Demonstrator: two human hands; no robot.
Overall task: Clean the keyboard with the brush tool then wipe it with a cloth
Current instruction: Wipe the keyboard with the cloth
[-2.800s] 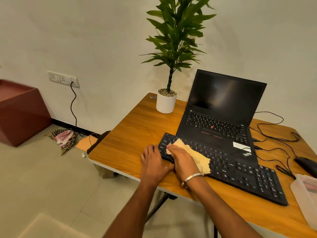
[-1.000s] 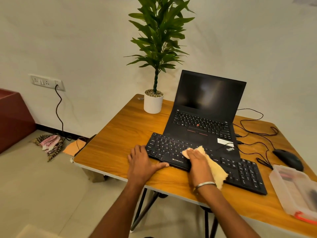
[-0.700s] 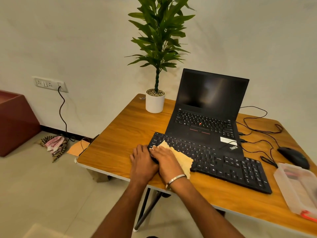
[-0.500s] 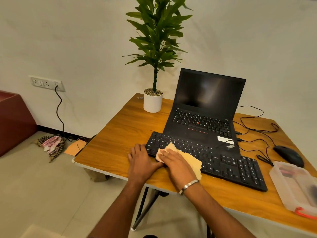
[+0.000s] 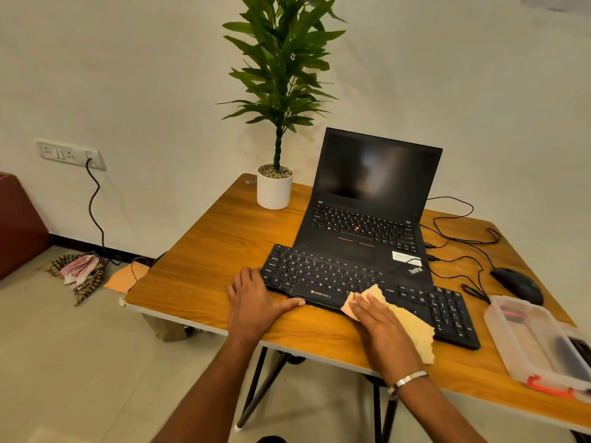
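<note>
From the head view, a flat black keyboard (image 5: 367, 290) with white-lettered keys is seen lying slantwise near the front edge of a glossy wood-grain table (image 5: 208, 251), its far edge tucked against an open black laptop (image 5: 367, 215). A soft, pale yellow cloth (image 5: 406, 318) with a ragged edge is pressed on the keyboard's middle by the right hand (image 5: 380, 324), fingers laid straight. The keyboard's left end is steadied by the left hand (image 5: 256, 302), fingers flat and released, thumb along its front edge. A clear plastic box (image 5: 537, 343) is set at the right.
</note>
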